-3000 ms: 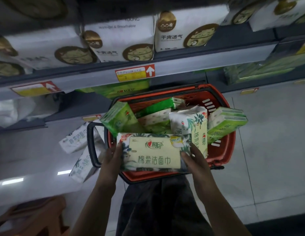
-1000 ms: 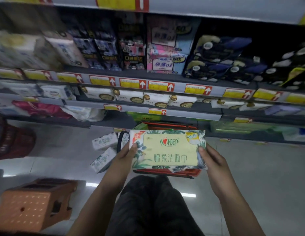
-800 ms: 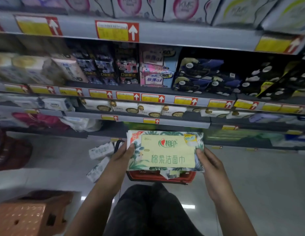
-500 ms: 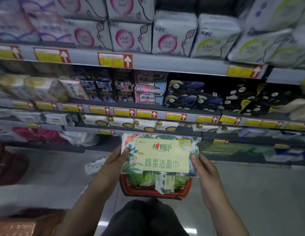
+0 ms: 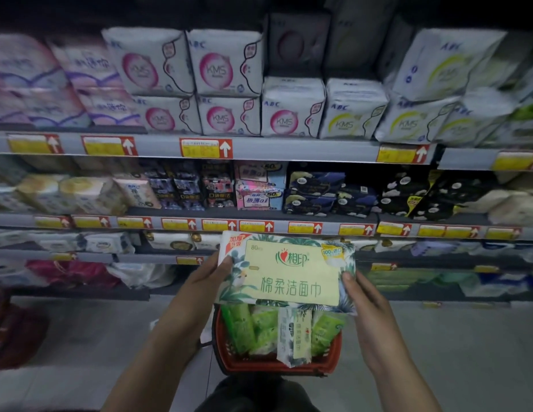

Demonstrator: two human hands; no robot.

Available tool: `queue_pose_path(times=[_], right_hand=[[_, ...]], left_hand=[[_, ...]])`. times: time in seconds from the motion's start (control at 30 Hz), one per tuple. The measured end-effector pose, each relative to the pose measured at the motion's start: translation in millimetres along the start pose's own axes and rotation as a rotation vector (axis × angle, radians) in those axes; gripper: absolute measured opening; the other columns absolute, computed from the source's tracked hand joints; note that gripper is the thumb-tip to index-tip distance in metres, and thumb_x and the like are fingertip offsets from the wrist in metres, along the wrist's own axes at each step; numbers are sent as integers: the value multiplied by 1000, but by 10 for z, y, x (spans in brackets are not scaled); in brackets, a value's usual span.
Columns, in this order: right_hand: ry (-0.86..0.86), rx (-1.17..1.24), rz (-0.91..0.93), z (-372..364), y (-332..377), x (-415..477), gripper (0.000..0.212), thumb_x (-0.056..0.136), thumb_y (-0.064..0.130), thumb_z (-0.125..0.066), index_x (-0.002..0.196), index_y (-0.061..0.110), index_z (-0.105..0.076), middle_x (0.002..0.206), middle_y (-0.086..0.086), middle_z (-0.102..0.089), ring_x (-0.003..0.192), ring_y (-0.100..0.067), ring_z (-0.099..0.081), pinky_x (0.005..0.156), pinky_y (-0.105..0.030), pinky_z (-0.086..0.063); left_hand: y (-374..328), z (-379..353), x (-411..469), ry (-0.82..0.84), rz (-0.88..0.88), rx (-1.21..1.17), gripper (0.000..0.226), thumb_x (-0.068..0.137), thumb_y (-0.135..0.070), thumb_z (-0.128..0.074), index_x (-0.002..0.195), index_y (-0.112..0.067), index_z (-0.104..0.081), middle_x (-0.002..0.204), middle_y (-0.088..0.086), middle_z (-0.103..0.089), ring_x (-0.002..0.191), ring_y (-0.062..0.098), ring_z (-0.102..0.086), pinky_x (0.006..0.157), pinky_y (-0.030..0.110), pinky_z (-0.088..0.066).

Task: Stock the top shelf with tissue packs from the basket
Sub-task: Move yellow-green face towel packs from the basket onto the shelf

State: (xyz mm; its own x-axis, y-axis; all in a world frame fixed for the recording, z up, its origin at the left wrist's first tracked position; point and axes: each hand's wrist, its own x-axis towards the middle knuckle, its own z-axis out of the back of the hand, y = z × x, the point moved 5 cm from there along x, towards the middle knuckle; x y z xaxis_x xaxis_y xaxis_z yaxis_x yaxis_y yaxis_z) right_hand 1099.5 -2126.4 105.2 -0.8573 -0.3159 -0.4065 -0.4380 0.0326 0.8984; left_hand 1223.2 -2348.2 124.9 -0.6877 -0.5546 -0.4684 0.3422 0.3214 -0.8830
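item: pack (image 5: 289,272), long axis left-right, flat face toward me. left hand (image 5: 205,281) and right hand (image 5: 365,295) grip short ends, equal reach. held above basket (image 5: 277,362); top shelf (image 5: 289,151) well above — i lift straight.

Two bare hands (image 5: 204,282) on bare forearms (image 5: 158,352), dark grey trousers (image 5: 253,394) low between them.

tissue pack (image 5: 289,273): glossy plastic film wrap. basket (image 5: 333,350) below it: red plastic. shelf edge (image 5: 304,151) above: smooth matt grey. floor (image 5: 437,352): smooth tile.
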Motion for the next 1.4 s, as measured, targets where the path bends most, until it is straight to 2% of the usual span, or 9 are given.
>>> queue_pose_path(times=[0.07,0.2,0.37,0.5,0.7,0.87,1.13,1.23,1.4], right_hand=[[4,-9,11,-21,48,9,22,90,27,-58,111,32,-58,99,25,-54,100,-3,-47,98,-32,-29],[-2,-27,43,-120,179,33,55,82,36,-62,135,23,-51,132,10,-52,124,-11,-42,101,-34,-29],[0,-39,69,-240,359,86,58,81,39,-63,136,25,-51,141,7,-48,130,-14,-40,101,-35,-30],[-4,-28,86,-246,437,111,57,82,39,-62,136,24,-51,143,7,-48,128,-10,-40,98,-32,-28],[-54,-36,77,-203,497,101,60,81,40,-62,138,23,-49,145,6,-44,135,-15,-35,98,-33,-26],[-67,-41,89,-171,533,79,55,86,37,-61,137,22,-48,145,6,-42,135,-17,-34,98,-33,-26],[-111,-27,102,-217,609,36,54,89,35,-58,140,21,-45,148,6,-38,137,-16,-31,99,-32,-26],[-124,-10,116,-223,635,32,53,89,32,-59,139,21,-46,139,8,-42,135,-16,-33,96,-31,-26],[-123,5,141,-271,768,21,48,89,31,-60,135,24,-49,123,14,-48,126,-13,-39,98,-33,-29]], left_hand=[[-80,-14,4,-5,-4,3,22,99,-27,-50,89,-43,-60,93,-23,-66,89,-2,-61,90,29,-45],[-147,-13,1,-23,-33,-6,11,98,-34,-51,107,-40,-52,109,-14,-59,102,6,-55,95,35,-37],[-290,-13,8,-28,-21,-57,48,97,-36,-49,143,-28,-40,129,-12,-44,131,16,-40,108,42,-32],[-403,-29,1,-10,10,-27,53,96,-39,-49,146,-25,-38,145,-10,-39,140,19,-32,114,46,-27],[-475,-121,80,50,-16,-89,39,99,-25,-48,137,-25,-48,131,-11,-46,131,15,-38,111,38,-30],[-500,-132,90,16,-4,-118,19,97,-22,-53,87,-37,-55,89,-22,-56,93,10,-57,102,41,-42],[-634,-141,15,45,-111,20,23,100,-26,-47,84,-42,-48,89,-26,-48,79,-6,-45,92,32,-37],[-645,-113,67,64,-115,111,20,101,-28,-46,90,-42,-54,102,-15,-62,83,-4,-53,90,33,-45],[-797,-115,60,99,-186,217,20,101,-27,-44,105,-37,-61,102,-15,-69,82,-6,-66,67,13,-50]])
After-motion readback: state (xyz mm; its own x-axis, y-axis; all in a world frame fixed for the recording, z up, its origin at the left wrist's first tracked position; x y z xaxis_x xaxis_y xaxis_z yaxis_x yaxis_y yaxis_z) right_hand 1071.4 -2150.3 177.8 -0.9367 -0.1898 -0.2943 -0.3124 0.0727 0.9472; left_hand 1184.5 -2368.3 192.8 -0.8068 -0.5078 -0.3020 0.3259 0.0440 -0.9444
